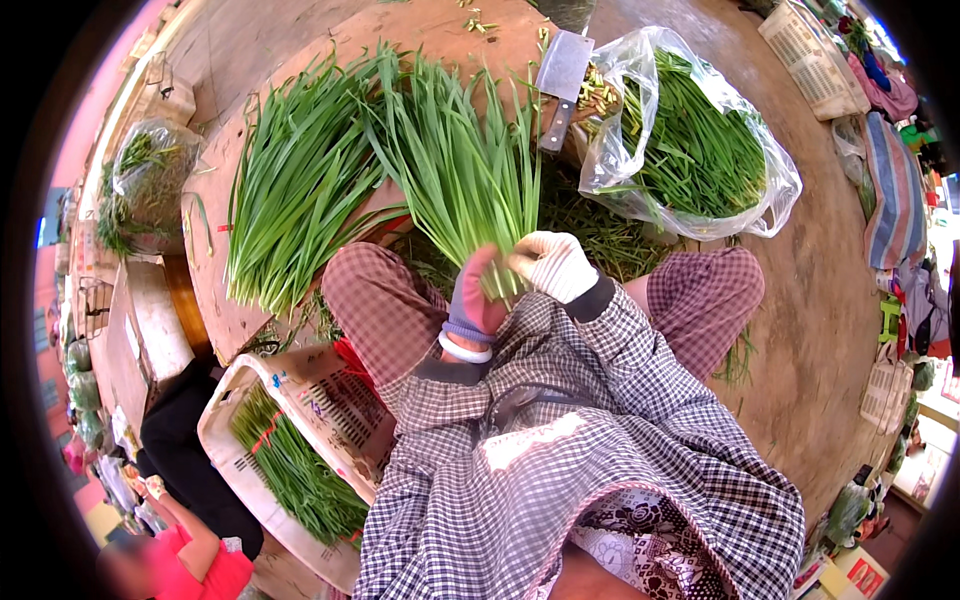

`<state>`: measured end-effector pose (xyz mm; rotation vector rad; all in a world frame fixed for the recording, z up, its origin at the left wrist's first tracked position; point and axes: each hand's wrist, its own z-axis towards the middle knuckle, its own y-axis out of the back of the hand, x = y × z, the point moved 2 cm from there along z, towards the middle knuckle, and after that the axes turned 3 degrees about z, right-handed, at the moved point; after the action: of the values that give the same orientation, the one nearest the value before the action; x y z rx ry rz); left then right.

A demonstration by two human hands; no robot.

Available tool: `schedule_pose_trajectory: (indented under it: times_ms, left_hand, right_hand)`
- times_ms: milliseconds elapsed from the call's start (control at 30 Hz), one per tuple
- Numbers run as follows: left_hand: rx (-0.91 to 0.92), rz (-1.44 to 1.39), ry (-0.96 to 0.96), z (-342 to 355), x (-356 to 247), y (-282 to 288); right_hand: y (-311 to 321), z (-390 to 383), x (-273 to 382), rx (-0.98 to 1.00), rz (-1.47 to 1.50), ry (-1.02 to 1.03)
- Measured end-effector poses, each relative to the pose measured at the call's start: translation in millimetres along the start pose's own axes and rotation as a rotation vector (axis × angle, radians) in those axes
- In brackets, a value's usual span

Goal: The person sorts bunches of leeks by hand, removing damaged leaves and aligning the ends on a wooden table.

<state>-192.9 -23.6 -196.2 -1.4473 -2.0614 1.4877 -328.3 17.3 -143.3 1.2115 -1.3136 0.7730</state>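
A bunch of long green garlic chives [462,165] lies across the round board's near edge, its pale stem ends toward me. My left hand [476,305], in a pink and purple glove, is closed around these stems and slightly blurred. My right hand [556,266], in a white glove, pinches at the right side of the stems; its fingertips are partly hidden. A larger pile of chives [300,190] rests on the board [330,38] to the left. Beyond my right hand is a cleaver [565,72] with a dark handle.
A clear plastic bag [778,195] of greens stands at the right. By my left knee, a white crate [213,425] holds tied chives [290,470]. Leaf scraps [610,235] lie between my knees. A person in red [205,560] sits at the lower left; another crate [815,65] is far right.
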Motion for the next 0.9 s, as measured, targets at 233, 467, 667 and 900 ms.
schedule_pose_trajectory:
  times_ms: [233, 467, 667, 900]
  left_hand:
    - [0.13, -0.213, 0.132, -6.6, -3.8, -21.7]
    - [0.187, -0.225, 0.098, -5.8, -5.0, -18.8]
    - [0.173, -0.204, 0.095, -1.9, -2.0, -15.3]
    - [0.173, -0.063, 0.077, 0.6, -2.0, -11.8]
  right_hand:
    - [55.7, -22.2, 71.7, -0.106, 0.233, -0.1]
    - [171.5, -27.9, 21.6, -0.594, 0.45, 0.19]
    - [88.3, -45.3, -0.9, 0.022, -0.364, -0.163]
    - [6.7, -46.2, -14.9, 0.175, -0.063, -0.095]
